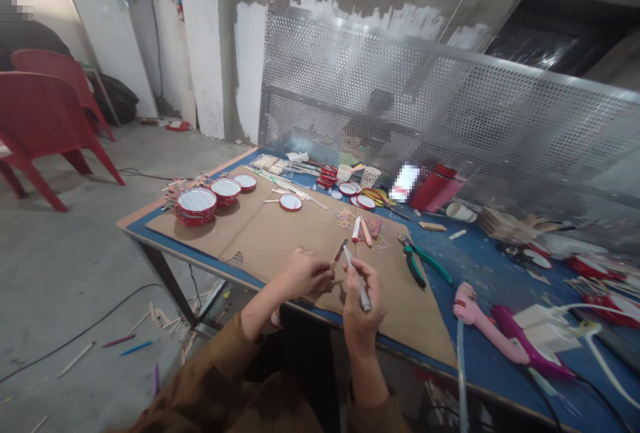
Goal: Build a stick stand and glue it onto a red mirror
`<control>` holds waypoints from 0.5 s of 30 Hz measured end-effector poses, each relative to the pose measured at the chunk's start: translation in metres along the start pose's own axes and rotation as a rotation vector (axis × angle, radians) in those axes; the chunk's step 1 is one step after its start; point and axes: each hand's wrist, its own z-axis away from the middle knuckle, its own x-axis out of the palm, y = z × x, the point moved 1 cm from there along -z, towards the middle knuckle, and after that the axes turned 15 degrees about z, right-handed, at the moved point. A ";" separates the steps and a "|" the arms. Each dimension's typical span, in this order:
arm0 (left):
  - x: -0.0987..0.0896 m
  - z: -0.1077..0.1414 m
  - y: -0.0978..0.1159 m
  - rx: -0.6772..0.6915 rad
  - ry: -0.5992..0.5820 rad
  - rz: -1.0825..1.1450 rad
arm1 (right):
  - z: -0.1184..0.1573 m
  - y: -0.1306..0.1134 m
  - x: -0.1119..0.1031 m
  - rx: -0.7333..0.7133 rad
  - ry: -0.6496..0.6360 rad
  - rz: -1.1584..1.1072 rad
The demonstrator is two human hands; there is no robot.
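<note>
Above the brown cardboard sheet (pixel 260 240), my left hand (pixel 306 273) pinches a flat wooden craft stick (pixel 339 254) whose upper end is dark. In my right hand (pixel 364 286) is a greyish-white marker pen (pixel 366 301), its tip close to the stick's dark end; whether they touch I cannot tell. Just beyond my hands lie a red-and-white marker (pixel 356 229), an orange marker (pixel 367 232) and a tangle of coloured rubber bands (pixel 345 218). Green-handled pliers (pixel 413 265) rest to the right of my right hand.
Stacks of red-rimmed white discs (pixel 197 201) stand at the left. A single disc (pixel 291 202) lies mid-table. On the right are a pink glue gun (pixel 487 326), a purple power strip (pixel 545 360) and cables. Behind the table rises a perforated metal panel (pixel 320 66); a red bottle (pixel 433 188) stands before it.
</note>
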 end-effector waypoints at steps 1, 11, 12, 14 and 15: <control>0.000 0.000 0.001 -0.002 -0.001 0.009 | 0.000 -0.001 0.000 0.006 0.010 0.007; -0.002 0.001 0.003 -0.011 -0.016 0.081 | 0.000 0.001 0.000 0.019 0.082 0.001; -0.002 0.001 0.002 -0.008 -0.017 0.078 | 0.000 0.002 0.000 0.009 0.075 0.002; -0.001 0.000 0.002 -0.007 -0.013 0.060 | 0.000 0.004 0.001 -0.016 0.064 0.007; -0.001 0.000 0.001 -0.005 -0.010 0.047 | 0.000 0.005 0.002 -0.027 0.059 0.012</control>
